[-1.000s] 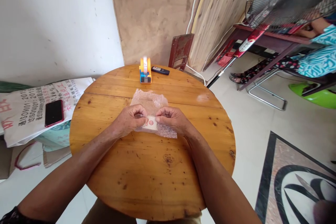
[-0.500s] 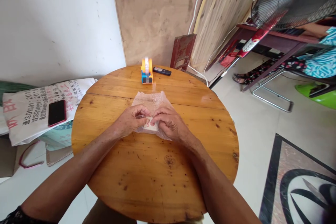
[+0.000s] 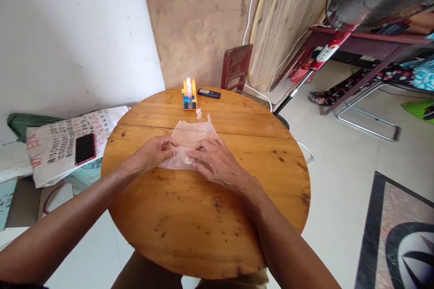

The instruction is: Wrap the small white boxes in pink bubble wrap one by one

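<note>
A sheet of clear bubble wrap point(image 3: 193, 132) lies on the round wooden table point(image 3: 203, 216). On its near part is a small white piece with red marks point(image 3: 188, 159), partly hidden by fingers. My left hand point(image 3: 158, 151) pinches the left edge of the wrap between thumb and fingers. From the right, my right hand point(image 3: 217, 160) reaches over the wrap, its fingertips closed on the small white piece.
Behind the wrap stand an orange and blue tape dispenser point(image 3: 189, 95) and a dark remote point(image 3: 209, 94). A phone point(image 3: 85, 148) lies on sacks at left. A red chair point(image 3: 236, 67) and a standing fan point(image 3: 328, 49) are beyond; a person sits at the far right.
My left hand has moved left, away from the white piece, with the wrap's left edge. My right hand now covers more of the piece. The camera view has shifted slightly.
</note>
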Available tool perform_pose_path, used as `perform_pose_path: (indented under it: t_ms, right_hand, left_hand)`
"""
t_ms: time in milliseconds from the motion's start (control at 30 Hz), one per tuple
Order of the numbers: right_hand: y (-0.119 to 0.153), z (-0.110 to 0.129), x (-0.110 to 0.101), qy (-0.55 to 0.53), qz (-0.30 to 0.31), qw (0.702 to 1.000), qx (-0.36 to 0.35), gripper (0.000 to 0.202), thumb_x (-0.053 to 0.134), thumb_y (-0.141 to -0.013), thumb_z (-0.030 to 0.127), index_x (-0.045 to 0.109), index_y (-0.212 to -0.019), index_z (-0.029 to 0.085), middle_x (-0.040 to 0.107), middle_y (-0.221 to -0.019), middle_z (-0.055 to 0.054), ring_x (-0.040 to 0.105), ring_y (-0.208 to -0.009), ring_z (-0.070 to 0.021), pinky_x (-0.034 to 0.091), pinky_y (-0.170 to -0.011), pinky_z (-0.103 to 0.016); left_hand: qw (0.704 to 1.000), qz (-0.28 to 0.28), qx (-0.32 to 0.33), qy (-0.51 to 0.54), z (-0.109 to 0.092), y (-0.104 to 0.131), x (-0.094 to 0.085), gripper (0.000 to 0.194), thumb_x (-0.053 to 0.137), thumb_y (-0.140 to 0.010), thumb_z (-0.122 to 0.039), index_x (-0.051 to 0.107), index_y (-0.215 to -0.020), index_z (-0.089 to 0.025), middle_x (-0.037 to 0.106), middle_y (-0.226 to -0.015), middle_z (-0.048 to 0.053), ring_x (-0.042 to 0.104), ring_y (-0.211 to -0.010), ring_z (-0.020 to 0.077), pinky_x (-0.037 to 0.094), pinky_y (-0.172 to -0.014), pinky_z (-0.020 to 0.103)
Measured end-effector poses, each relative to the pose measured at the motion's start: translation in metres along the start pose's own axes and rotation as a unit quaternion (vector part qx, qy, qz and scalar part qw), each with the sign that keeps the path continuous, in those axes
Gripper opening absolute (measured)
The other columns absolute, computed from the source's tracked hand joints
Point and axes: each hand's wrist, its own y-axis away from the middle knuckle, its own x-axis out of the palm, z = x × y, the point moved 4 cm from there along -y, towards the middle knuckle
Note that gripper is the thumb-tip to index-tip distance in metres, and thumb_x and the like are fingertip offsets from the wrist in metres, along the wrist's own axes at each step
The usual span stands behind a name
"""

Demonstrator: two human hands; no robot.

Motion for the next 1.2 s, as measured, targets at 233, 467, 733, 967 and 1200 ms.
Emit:
perform_pose_path:
  t_ms: [233,467,733,967,1200]
  right_hand:
    - [-0.004,0.016,-0.001,0.117,0.022,0.993,0.006,0.028,0.047,-0.093,0.026,0.064,-0.115,0.024,0.058,-0.102,-0.01,0.048,-0.095,-0.0245,0.03,-0.086,-0.041]
    - [-0.007,0.023,-0.002,0.139,0.02,0.99,0.016,0.025,0.05,-0.09,0.024,0.065,-0.11,0.022,0.058,-0.099,-0.012,0.048,-0.094,-0.0268,0.03,-0.089,-0.045]
    - [-0.006,0.023,-0.003,0.119,0.016,0.993,0.02,0.024,0.05,-0.09,0.023,0.066,-0.108,0.021,0.059,-0.099,-0.012,0.05,-0.096,-0.0268,0.029,-0.095,-0.048]
    - [-0.004,0.021,-0.006,0.046,-0.029,0.997,0.046,0.031,0.055,-0.085,0.021,0.055,-0.115,0.015,0.065,-0.101,-0.011,0.055,-0.103,-0.027,0.021,-0.108,-0.049]
    - [-0.005,0.015,-0.005,0.018,-0.021,0.997,0.065,0.048,0.063,-0.079,0.02,0.046,-0.124,0.013,0.067,-0.105,-0.013,0.058,-0.104,-0.0278,0.023,-0.108,-0.05]
  left_hand:
    - [0.977,-0.116,0.026,-0.179,0.005,0.001,-0.005,0.04,0.068,-0.064,-0.034,0.061,-0.1,-0.019,0.053,-0.064,-0.005,0.051,-0.059,0.0145,0.037,-0.054,0.024]
    - [0.974,-0.05,-0.215,0.042,0.009,0.028,-0.008,0.044,0.081,-0.056,-0.04,0.054,-0.084,-0.019,0.062,-0.057,-0.002,0.06,-0.05,0.0161,0.049,-0.048,0.027]
    - [0.963,-0.087,-0.169,0.193,-0.003,0.017,0.014,0.034,0.082,-0.054,-0.028,0.057,-0.073,-0.014,0.063,-0.058,-0.001,0.052,-0.043,0.0072,0.04,-0.039,0.018]
    - [0.978,-0.093,-0.099,0.159,-0.026,0.014,0.035,0.02,0.071,-0.061,-0.025,0.055,-0.066,-0.016,0.057,-0.052,-0.004,0.051,-0.042,0.0076,0.037,-0.037,0.017]
    - [0.997,-0.057,-0.053,0.002,-0.046,0.008,0.04,0.013,0.065,-0.065,-0.024,0.055,-0.063,-0.017,0.056,-0.05,-0.004,0.047,-0.039,0.0073,0.036,-0.038,0.018]
